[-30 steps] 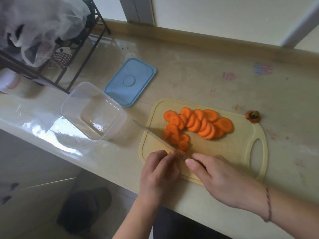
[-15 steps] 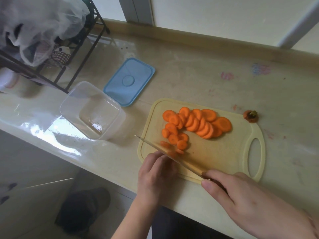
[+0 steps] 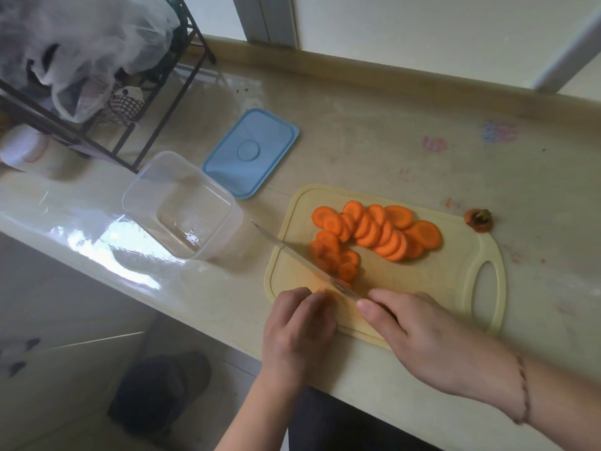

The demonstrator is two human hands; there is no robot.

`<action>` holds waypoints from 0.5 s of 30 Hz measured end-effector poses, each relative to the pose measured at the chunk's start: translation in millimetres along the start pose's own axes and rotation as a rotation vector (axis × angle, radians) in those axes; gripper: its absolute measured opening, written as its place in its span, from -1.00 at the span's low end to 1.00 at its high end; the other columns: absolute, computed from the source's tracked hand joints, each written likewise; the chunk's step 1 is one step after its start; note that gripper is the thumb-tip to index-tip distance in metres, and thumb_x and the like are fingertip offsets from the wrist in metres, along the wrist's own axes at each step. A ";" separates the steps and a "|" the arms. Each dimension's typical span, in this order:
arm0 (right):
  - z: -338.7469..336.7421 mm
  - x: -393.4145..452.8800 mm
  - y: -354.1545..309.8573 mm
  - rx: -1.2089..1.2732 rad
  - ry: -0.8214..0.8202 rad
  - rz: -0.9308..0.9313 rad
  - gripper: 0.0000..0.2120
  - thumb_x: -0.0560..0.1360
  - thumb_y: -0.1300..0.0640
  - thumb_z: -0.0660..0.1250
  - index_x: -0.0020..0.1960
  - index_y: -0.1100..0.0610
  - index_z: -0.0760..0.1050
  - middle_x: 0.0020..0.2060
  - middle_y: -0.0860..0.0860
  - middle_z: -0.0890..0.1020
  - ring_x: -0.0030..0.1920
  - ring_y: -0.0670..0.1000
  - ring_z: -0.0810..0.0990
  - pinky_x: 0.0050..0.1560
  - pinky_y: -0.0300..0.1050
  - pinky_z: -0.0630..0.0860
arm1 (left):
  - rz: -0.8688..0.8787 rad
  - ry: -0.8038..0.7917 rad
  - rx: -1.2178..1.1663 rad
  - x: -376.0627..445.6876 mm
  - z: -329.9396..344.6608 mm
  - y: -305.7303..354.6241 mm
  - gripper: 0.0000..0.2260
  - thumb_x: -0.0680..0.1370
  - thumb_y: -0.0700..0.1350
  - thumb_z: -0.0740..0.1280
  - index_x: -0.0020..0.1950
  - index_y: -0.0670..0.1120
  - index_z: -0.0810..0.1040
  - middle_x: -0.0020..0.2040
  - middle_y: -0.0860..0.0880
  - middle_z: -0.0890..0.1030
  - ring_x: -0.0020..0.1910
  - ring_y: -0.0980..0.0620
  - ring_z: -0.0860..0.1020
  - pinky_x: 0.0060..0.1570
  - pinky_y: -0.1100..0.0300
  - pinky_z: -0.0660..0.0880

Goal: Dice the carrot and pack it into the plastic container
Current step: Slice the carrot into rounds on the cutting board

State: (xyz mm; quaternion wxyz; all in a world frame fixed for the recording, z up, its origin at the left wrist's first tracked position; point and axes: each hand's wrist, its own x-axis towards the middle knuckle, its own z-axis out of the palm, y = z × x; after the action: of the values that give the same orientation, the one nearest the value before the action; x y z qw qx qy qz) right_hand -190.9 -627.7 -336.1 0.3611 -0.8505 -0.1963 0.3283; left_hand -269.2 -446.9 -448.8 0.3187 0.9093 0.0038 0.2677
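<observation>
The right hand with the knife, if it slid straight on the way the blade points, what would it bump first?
Probably the clear plastic container: the knife in the right hand points up-left, its tip just short of that wall, though depth is unclear.

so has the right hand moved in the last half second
Yes. The right hand, gripping the knife, has slid forward along the cutting board, back toward the left hand and the carrot slices.

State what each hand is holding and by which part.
The right hand grips the knife by its handle, which the hand hides. The left hand pins a small carrot piece to the cutting board with its fingers.
</observation>
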 end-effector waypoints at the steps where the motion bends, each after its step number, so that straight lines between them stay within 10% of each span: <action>1: -1.8 -4.6 -0.5 0.002 -0.006 0.000 -0.61 0.55 -0.30 -0.02 -0.26 -0.07 0.31 -0.40 -0.04 0.49 -0.34 -0.07 0.45 -0.27 -0.02 0.41 | -0.004 0.001 0.003 0.1 0.0 0.3 -0.90 0.51 -0.20 0.47 -0.08 -0.23 0.71 -0.10 -0.07 0.60 -0.18 -0.02 0.58 -0.19 0.15 0.55; 15: -8.1 -39.4 -4.2 -0.109 -0.063 0.072 -0.49 0.46 -0.41 -0.14 0.02 -0.10 0.39 -0.18 -0.22 0.55 -0.19 -0.10 0.52 -0.18 -0.11 0.48 | -0.025 -0.013 -0.078 1.2 -3.2 -0.1 -0.85 0.55 -0.14 0.42 0.10 -0.05 0.58 0.02 0.03 0.60 -0.08 0.06 0.60 -0.05 0.27 0.55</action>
State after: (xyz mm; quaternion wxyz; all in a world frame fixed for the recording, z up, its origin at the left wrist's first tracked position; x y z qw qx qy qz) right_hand -213.5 -651.3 -312.4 0.2959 -0.8646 -0.1943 0.3565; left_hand -269.8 -444.7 -446.2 0.3573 0.8978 0.0027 0.2575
